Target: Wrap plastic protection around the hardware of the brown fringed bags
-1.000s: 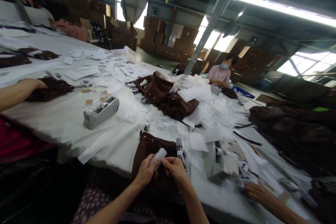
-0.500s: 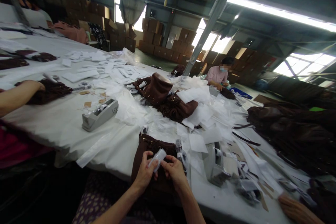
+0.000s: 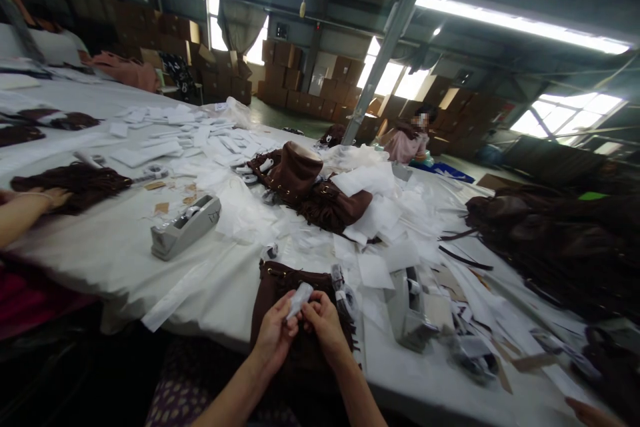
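A brown handbag (image 3: 267, 293) with gold eyelets and fringe rests at the table's front edge, close to my body. Over it my left hand (image 3: 274, 332) is closed around a small bundle in white translucent wrapping (image 3: 299, 299). My right hand (image 3: 326, 325) pinches at the bundle's right side, thumb and fingers together. What lies inside the wrapping cannot be made out. Beside the bag's right edge sits a plastic-wrapped strap (image 3: 345, 293).
Grey tape dispensers stand left (image 3: 186, 227) and right (image 3: 411, 310). Brown bags (image 3: 300, 173) and white paper sheets (image 3: 375, 270) cover the middle. A co-worker's hand (image 3: 57, 197) touches a dark fringed bag (image 3: 75, 183); another hand (image 3: 587, 411) shows lower right. Someone (image 3: 400, 143) is across the table.
Both hands have drawn closer together around the wrapped bundle, the right fingers now against it. The co-worker's hand at left moved left and down; the hand at lower right has withdrawn towards the edge.
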A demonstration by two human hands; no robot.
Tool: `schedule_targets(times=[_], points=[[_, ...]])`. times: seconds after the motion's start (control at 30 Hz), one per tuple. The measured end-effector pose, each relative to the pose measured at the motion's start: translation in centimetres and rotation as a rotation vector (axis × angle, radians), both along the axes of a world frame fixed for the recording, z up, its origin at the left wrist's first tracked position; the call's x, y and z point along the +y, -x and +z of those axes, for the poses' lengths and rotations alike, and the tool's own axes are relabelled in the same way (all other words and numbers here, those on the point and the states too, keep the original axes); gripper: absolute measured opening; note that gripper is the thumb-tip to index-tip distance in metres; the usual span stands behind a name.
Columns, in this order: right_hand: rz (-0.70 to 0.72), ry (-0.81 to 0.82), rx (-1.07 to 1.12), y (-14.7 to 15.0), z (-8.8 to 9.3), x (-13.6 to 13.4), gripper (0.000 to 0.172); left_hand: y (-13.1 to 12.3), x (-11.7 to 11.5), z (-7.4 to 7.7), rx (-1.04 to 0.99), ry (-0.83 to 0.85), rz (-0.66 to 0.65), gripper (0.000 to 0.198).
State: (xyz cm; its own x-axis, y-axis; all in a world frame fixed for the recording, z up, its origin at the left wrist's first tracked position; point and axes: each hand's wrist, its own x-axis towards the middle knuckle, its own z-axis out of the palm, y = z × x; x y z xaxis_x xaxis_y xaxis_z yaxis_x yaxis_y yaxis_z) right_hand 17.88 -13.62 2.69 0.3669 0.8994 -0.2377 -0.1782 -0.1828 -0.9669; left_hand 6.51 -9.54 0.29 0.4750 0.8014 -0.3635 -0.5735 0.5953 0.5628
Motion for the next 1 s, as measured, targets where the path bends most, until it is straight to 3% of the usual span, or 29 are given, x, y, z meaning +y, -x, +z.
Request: schedule_targets(times=[0.1,0.23,0.33,0.53,0.67,0.73,0.87,1.0], points=[[0.033,-0.052,-0.007,0.1,-0.1,0.6,0.047,0.5,0.5,0.7,-0.238,0.272,-0.098,0.027],[0.037,-0.069,-0.140,-0.1,0.0,1.2,0.039,1.5,1.0,1.4,-0.424,0.495,-0.246,0.025],[0.024,-0.092,-0.209,-0.4,0.0,1.4,0.035,1.8,1.2,1.7,-0.464,0.576,-0.297,0.024],[0.160,-0.117,-0.195,-1.5,0.1,1.4,0.031,2.1,1.8,1.0,-0.512,0.631,-0.327,0.028],[0.147,-0.149,-0.281,-2.2,0.1,0.6,0.028,1.7,1.5,0.7,-0.373,0.466,-0.265,0.026],[0.060,-0.108,-0.266,-2.2,-0.1,0.0,0.038,1.1,1.0,0.5,-0.193,0.245,-0.194,0.027],[-0.084,-0.006,-0.233,-1.2,-0.5,-0.1,0.054,0.3,-0.2,0.0,0.123,-0.235,-0.149,0.051],[-0.200,0.020,-0.175,-0.2,-1.1,0.9,0.052,0.5,-0.6,-0.7,0.207,-0.382,-0.190,0.056]])
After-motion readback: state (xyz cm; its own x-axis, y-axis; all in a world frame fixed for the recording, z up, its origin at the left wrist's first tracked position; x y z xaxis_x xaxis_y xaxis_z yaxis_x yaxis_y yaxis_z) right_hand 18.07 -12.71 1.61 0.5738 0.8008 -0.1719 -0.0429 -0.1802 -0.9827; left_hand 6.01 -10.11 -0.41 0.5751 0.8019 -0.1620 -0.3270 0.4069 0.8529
